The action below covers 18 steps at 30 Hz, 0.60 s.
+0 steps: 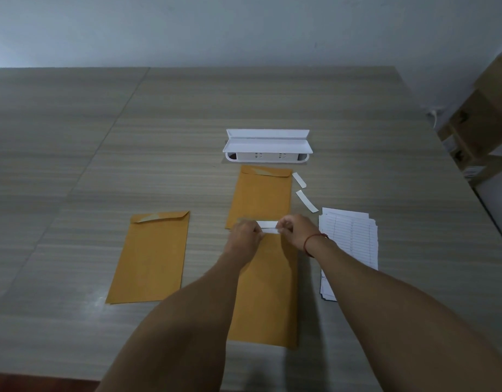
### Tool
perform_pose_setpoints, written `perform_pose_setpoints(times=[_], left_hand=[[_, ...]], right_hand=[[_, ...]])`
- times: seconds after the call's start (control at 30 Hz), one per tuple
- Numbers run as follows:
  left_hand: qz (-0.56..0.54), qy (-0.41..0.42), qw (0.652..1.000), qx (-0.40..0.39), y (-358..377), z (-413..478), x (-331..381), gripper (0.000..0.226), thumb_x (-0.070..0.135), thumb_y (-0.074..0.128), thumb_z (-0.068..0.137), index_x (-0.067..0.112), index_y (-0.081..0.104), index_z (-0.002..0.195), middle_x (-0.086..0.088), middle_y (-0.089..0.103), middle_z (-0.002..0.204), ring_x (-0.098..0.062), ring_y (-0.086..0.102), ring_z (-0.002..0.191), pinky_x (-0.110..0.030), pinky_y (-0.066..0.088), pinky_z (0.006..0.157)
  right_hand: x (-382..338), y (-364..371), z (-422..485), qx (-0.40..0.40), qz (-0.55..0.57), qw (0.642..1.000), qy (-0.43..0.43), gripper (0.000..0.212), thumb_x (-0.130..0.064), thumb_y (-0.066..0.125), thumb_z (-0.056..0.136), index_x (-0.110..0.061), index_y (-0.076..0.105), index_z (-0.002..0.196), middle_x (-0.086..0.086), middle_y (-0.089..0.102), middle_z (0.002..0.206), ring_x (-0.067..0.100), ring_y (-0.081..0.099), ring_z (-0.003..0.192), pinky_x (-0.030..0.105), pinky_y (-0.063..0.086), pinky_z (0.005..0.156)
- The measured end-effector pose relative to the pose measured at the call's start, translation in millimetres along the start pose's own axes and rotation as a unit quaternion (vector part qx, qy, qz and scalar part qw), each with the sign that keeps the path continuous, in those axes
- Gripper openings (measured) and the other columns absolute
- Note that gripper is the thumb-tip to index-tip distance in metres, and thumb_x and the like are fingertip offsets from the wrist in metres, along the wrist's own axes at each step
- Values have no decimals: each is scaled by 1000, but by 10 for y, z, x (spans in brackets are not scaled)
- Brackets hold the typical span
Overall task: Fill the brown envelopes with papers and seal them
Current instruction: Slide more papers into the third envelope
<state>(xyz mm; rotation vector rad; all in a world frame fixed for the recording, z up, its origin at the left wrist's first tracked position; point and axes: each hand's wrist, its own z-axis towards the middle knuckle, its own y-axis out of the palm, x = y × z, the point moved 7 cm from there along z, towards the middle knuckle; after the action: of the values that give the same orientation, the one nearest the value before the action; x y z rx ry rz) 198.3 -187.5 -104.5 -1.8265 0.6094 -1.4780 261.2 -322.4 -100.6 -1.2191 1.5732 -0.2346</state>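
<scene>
Near the middle of the streaked, wood-grain worktop we are holding a narrow white strip at the top edge of the nearest brown envelope. Our left hand and right hand are each pinching one end of it with curled fingers. This envelope is lying flat and matte, a long rectangle running back toward us under our forearms. A second brown envelope is lying just beyond it, flap folded down, its near edge hidden behind our hands. A third brown envelope is resting well apart on the left, with its flap gaping slightly. A fanned stack of ruled printed sheets is sitting just right of our right wrist, which is wearing a thin red cord. Two loose white strips are lying beside the far envelope. A white plastic socket box is standing behind it with its lid up. Wide bare worktop is stretching left and back, while cardboard boxes are crowding the right edge.
</scene>
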Motion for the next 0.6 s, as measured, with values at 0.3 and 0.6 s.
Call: perform_pose_setpoints(times=[0.3,0.6], left_hand=[[26,-2,1000,4,-34,-77,1,17,20,57,92,5,64,90,-13,66,95,-31,55,99,-40,45,82],[82,-1,997,1,-27,-93,54,21,24,55,95,7,66,101,-9,68,104,-25,54,108,-33,40,84]], right_hand=[[17,77,-7,-40,-81,996,-5,9,-35,62,91,-28,61,84,-2,65,94,21,61,93,34,48,85],[36,120,-37,-79,-113,990,11,22,-34,56,94,-21,68,107,0,64,107,24,59,109,39,48,97]])
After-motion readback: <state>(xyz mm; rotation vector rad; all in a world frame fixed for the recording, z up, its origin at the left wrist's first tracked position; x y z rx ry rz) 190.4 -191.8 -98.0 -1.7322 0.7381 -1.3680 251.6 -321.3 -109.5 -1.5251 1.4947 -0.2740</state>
